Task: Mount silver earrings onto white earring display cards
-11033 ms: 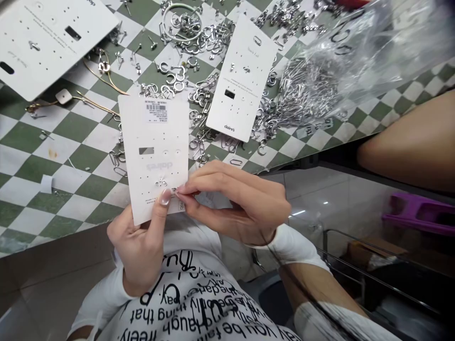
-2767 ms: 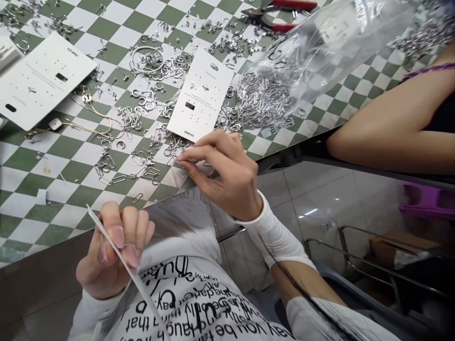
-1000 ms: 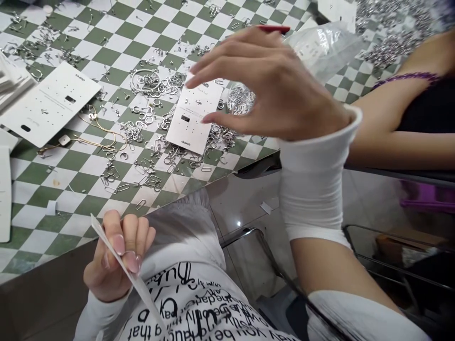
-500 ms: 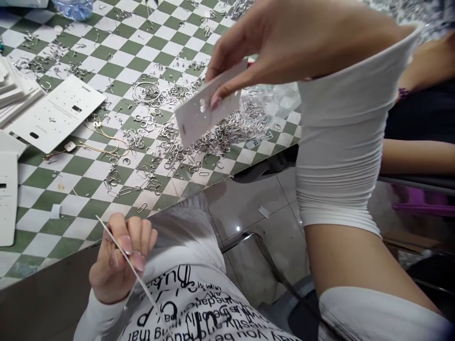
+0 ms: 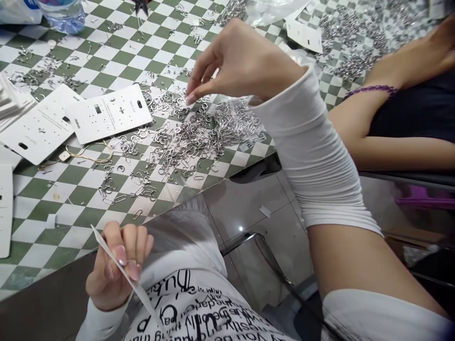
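My left hand [image 5: 115,265] is closed at the table's near edge, pinching a white card [image 5: 117,263] seen nearly edge-on. A small, thin metal piece shows at its fingertips, too small to make out. My right hand [image 5: 227,66], in a white sleeve, hangs over the heap of small silver earring pieces [image 5: 185,142]. Its thumb and forefinger come together just above the pieces; whether anything is between them is not clear. Left of that hand lies a white earring card [image 5: 122,121] with studs and printing, overlapping another white earring card [image 5: 39,128].
A green-and-white checkered table [image 5: 85,189] carries scattered silver pieces. A clear plastic bag of metal pieces [image 5: 236,121] lies right of the heap. Stacked white cards [image 5: 12,99] and a bottle [image 5: 66,14] stand left. A co-worker's arm [image 5: 369,104] rests at right.
The earring card that my right hand held now lies on the table at left. My right hand, now without the card, is over the silver pieces. My left hand keeps its card, slightly turned.
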`<state>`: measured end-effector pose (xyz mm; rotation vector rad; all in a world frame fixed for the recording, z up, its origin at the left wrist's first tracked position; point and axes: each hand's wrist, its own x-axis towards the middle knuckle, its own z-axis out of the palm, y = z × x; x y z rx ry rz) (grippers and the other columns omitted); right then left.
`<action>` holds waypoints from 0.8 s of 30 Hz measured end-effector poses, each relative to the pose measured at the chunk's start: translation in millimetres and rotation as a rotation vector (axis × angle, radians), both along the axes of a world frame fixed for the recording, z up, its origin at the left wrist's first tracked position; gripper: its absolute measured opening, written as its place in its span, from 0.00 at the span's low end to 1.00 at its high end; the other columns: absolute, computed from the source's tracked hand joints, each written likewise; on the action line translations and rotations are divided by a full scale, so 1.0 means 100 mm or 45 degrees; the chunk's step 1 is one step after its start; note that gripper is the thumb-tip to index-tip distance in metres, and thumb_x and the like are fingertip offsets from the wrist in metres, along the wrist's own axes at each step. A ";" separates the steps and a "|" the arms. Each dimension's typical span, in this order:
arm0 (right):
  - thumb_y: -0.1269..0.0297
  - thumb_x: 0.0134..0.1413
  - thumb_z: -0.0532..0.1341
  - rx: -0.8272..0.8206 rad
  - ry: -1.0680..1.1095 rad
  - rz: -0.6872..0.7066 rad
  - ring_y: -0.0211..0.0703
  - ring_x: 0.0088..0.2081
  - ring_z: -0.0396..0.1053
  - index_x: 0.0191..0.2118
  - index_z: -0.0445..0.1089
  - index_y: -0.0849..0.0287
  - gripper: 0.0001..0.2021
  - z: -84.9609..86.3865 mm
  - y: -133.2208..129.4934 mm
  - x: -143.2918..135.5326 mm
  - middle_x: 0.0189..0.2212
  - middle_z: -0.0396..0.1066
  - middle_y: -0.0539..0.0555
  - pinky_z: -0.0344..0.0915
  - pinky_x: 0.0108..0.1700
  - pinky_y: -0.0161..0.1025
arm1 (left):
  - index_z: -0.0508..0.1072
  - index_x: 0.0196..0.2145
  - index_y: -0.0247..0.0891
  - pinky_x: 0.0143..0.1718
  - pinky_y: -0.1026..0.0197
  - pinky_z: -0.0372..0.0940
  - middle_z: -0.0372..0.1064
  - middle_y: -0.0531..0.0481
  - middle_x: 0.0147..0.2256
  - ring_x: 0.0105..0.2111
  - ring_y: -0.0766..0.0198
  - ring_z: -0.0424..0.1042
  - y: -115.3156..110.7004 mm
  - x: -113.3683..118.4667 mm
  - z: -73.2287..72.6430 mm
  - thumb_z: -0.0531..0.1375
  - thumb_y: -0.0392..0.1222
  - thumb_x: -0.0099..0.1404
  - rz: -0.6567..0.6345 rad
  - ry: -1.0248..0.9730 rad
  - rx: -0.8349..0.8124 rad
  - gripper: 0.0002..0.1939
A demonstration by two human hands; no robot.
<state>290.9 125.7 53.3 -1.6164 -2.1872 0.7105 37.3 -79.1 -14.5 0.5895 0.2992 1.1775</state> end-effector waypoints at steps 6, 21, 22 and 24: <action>0.70 0.47 0.75 0.018 0.030 -0.035 0.32 0.27 0.74 0.32 0.81 0.65 0.06 -0.18 -0.06 0.13 0.27 0.80 0.51 0.67 0.25 0.28 | 0.66 0.30 0.38 0.20 0.64 0.49 0.48 0.58 0.16 0.17 0.70 0.49 -0.01 0.00 0.00 0.64 0.46 0.69 0.024 0.054 -0.017 0.14; 0.69 0.54 0.73 0.202 0.326 0.020 0.38 0.36 0.76 0.32 0.73 0.54 0.08 -0.29 -0.39 0.11 0.36 0.79 0.52 0.80 0.43 0.44 | 0.64 0.29 0.39 0.22 0.66 0.52 0.49 0.60 0.17 0.17 0.71 0.50 -0.05 0.00 -0.04 0.65 0.45 0.68 0.040 0.046 -0.048 0.15; 0.68 0.54 0.73 0.216 0.372 0.032 0.39 0.36 0.76 0.32 0.73 0.53 0.08 -0.29 -0.46 0.09 0.36 0.79 0.52 0.80 0.43 0.45 | 0.64 0.30 0.39 0.22 0.66 0.52 0.49 0.60 0.17 0.17 0.71 0.50 -0.05 0.00 -0.05 0.65 0.44 0.69 0.039 0.047 -0.049 0.15; 0.70 0.54 0.73 0.262 0.434 0.098 0.40 0.35 0.77 0.32 0.74 0.54 0.08 -0.31 -0.61 0.03 0.34 0.80 0.52 0.81 0.40 0.45 | 0.65 0.30 0.39 0.22 0.66 0.52 0.50 0.60 0.17 0.17 0.72 0.50 -0.05 0.01 -0.05 0.65 0.45 0.69 0.032 0.045 -0.044 0.14</action>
